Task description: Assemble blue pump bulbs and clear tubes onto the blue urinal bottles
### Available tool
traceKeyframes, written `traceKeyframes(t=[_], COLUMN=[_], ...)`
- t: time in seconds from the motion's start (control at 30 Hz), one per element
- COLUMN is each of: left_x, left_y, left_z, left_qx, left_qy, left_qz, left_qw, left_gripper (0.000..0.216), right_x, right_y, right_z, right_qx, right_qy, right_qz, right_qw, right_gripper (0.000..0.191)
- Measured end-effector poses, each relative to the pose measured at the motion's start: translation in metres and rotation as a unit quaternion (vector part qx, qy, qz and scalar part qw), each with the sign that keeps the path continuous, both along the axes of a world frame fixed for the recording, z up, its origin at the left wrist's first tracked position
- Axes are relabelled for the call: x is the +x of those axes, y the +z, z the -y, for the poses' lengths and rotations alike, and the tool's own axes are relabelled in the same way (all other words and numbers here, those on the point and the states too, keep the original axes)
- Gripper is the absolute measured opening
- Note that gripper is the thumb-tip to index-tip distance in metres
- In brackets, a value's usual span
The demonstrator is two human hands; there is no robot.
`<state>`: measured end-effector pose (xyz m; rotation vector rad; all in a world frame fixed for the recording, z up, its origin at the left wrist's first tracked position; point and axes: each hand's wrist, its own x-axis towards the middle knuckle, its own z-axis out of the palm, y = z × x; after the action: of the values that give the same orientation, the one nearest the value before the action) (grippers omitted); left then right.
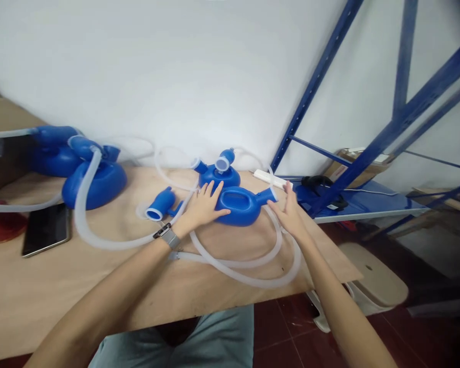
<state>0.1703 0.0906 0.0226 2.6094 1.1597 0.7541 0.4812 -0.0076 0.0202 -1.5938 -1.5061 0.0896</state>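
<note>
My left hand [205, 204] lies flat with fingers spread on the left end of a blue plastic vessel [239, 205] on the wooden table [80, 286]. My right hand [289, 212] is open at the vessel's right side, by its spout and the clear tube [253, 271] that loops from it. A watch is on my left wrist. A second blue vessel [218, 175] sits just behind. A loose blue connector [159, 204] lies to the left of my left hand.
Two more blue vessels [95, 181] with clear tubing sit at the table's far left. A black phone [46, 230] lies beside them. A white power strip [273, 179] is at the back. A blue metal rack [368, 148] and a beige stool [375, 278] stand to the right.
</note>
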Motion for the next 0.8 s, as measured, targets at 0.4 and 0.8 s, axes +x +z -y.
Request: traceKeyframes(t=[0.4,0.8], left_x=[-0.203,-0.187], left_y=[-0.004,-0.030], left_z=[-0.013,-0.008], left_qx=[-0.203,-0.194], left_qy=[0.211,0.094], left_qz=[0.113,0.278], left_qw=[0.949,0.936], left_gripper=[0.069,0.043], right_x=[-0.127,-0.277], right_y=[0.048,-0.002], right_z=[0.058,-0.109], right_qx=[-0.007,-0.123], right_qy=[0.212,0.292], right_qz=[0.179,0.308], right_qw=[0.961,0.897], right_gripper=[0.033,0.065])
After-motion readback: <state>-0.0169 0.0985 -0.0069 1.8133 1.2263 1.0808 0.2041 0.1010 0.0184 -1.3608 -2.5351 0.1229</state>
